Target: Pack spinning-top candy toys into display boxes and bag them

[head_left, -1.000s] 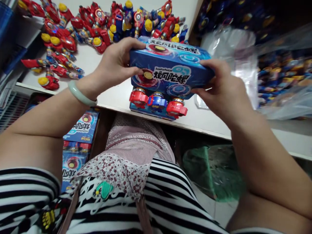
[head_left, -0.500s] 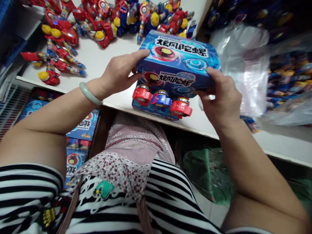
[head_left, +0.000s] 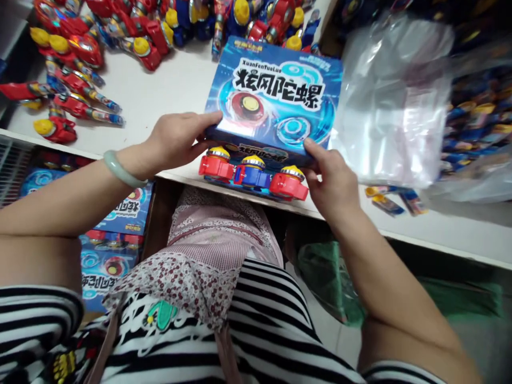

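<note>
A blue printed toy box (head_left: 276,101) sits at the front edge of the white table, its lettered lid facing up. My left hand (head_left: 180,136) grips the box's left side, thumb low at the near corner and fingers along the top edge. On the right near corner my right hand (head_left: 330,173) closes around it in the same way. Out of the box's open front stick a red spinning-top toy (head_left: 216,164), a blue one (head_left: 252,173) and another red one (head_left: 288,183), each with a yellow tip. The box's inside is hidden.
Loose red and blue toys (head_left: 148,48) lie in a heap at the back left of the table (head_left: 160,90). Clear plastic bags (head_left: 392,106) lie to the right, near small packets (head_left: 394,200). Below at left, a carton holds more blue boxes (head_left: 128,213).
The box has been lowered and tilted so its lid faces me more fully. Both hands have moved with it, slightly left. The view has shifted a little.
</note>
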Demonstrator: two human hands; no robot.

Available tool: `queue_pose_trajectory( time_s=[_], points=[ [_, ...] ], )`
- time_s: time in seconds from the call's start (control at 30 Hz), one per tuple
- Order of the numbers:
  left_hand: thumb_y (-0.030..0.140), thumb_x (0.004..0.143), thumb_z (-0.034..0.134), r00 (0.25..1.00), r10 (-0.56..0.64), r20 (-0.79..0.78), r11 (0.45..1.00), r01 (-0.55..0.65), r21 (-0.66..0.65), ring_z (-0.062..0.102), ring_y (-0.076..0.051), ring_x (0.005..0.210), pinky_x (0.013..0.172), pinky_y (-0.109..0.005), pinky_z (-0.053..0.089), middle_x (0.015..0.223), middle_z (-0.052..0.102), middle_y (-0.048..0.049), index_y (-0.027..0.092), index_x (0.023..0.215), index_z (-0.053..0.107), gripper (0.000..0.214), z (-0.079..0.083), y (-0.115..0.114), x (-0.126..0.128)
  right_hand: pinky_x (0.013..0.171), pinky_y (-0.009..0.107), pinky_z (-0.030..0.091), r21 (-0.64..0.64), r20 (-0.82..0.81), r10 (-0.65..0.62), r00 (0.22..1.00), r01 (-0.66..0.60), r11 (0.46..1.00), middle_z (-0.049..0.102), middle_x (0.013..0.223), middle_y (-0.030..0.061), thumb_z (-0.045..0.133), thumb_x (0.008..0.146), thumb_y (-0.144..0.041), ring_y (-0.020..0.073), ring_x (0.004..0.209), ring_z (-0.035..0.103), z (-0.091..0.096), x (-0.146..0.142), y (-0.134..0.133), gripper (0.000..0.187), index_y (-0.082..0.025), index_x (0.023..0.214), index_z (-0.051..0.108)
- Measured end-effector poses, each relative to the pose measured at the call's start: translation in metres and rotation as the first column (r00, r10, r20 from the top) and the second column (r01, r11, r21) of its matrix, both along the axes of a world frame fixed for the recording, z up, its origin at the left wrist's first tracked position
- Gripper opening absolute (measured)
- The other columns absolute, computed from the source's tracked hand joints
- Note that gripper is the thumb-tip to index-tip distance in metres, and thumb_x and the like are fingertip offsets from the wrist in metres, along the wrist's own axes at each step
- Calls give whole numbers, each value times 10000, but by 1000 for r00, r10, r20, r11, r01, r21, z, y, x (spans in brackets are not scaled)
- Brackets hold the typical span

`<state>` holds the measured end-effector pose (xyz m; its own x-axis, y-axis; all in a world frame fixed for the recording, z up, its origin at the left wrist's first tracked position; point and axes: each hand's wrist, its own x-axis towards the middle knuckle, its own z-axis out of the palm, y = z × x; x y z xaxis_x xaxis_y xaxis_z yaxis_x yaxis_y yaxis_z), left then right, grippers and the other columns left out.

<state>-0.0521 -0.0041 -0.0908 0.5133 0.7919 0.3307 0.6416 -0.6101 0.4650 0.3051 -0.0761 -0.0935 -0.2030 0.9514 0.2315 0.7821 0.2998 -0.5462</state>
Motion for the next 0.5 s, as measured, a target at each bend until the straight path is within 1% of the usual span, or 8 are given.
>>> queue_pose_trajectory(
  time_s=[0.07,0.13,0.2,0.3,0.37,0.4,0.47,0.5],
  points=[
    [355,799,691,999,34,6,999,-34,-16,631,-187,769,764,-336,502,885,705,-43,204,1312,601,542,-19,3,0,793,366,560,28,20,-52,998,51,998,583,956,34,504,910,-248,204,833,622,-13,-4,-1,528,-360,1425,518],
    [363,779,682,998,43,43,998,-41,-43,637,-189,745,718,-323,500,862,710,-41,209,1302,613,549,-30,3,1,761,349,557,39,21,-85,996,84,996,577,945,35,497,905,-240,198,805,607,-19,-6,0,532,-359,1422,526],
    [388,780,669,997,10,77,997,-4,-76,625,-176,694,663,-299,482,818,708,-33,215,1286,627,536,-30,0,0,735,338,560,24,0,-71,997,71,997,586,926,33,509,898,-247,197,790,606,-18,-3,-1,533,-351,1421,531],
    [389,841,635,979,-54,199,981,88,-170,561,-134,600,629,-279,456,702,664,8,240,1359,559,544,-17,-6,-11,752,347,573,-19,-132,-45,990,43,999,622,935,22,556,899,-279,194,804,641,-17,10,-14,587,-341,1474,458],
    [383,906,589,916,10,402,981,69,-183,498,-109,553,613,-275,442,654,625,43,273,1432,454,554,-6,0,-19,788,369,579,-40,-255,-120,959,114,993,648,967,19,576,908,-310,192,818,668,-22,19,-30,631,-328,1509,383],
    [386,928,573,858,71,509,983,25,-180,479,-102,550,609,-276,437,654,618,52,290,1439,423,542,-3,8,-22,797,381,580,-62,-290,-170,942,159,985,658,977,22,576,915,-329,195,820,677,-26,22,-39,617,-316,1502,385],
    [426,940,561,734,201,649,973,-74,-218,509,-106,607,630,-283,441,725,655,40,314,1387,447,474,-1,37,-19,813,412,580,-126,-268,-212,940,184,975,679,991,47,591,907,-380,221,848,686,-36,20,-54,542,-277,1427,475],
    [466,929,568,688,258,678,959,-96,-266,559,-121,687,665,-294,455,809,690,17,313,1340,486,447,-2,56,-12,823,432,577,-163,-222,-190,956,156,974,689,1003,69,618,884,-414,245,878,687,-41,16,-59,504,-254,1356,541]
  ],
)
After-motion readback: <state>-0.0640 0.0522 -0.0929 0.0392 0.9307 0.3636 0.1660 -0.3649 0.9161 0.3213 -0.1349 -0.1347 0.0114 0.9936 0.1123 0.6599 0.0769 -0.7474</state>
